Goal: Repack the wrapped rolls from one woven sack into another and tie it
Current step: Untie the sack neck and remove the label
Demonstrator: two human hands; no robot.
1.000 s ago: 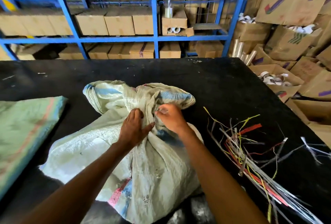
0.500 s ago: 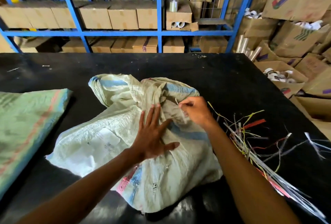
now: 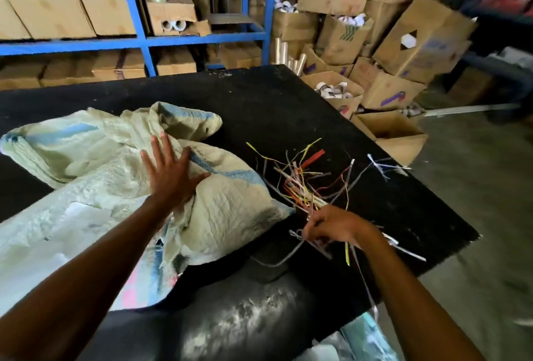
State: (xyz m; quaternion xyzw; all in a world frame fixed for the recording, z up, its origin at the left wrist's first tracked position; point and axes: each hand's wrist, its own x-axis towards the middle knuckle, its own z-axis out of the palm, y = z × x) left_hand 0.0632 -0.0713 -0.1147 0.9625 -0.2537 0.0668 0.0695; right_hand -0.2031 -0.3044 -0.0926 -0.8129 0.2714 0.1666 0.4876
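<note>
A filled pale woven sack with blue stripes lies on the black table, its loose mouth crumpled toward the far side. My left hand rests flat on the sack near its gathered neck, fingers spread. To the right of the sack lies a pile of coloured plastic strings. My right hand is at the near end of that pile, fingers pinched on a few strings. The wrapped rolls are hidden inside the sack.
Blue shelving with cardboard boxes stands behind the table. Open cartons of rolls are stacked on the floor at the right, past the table's right edge. A pale green sack edge shows at the bottom right.
My right hand left the sack's neck and moved right and nearer to the string pile, closing on strings. My left hand stays spread on the sack. The view turned to the right.
</note>
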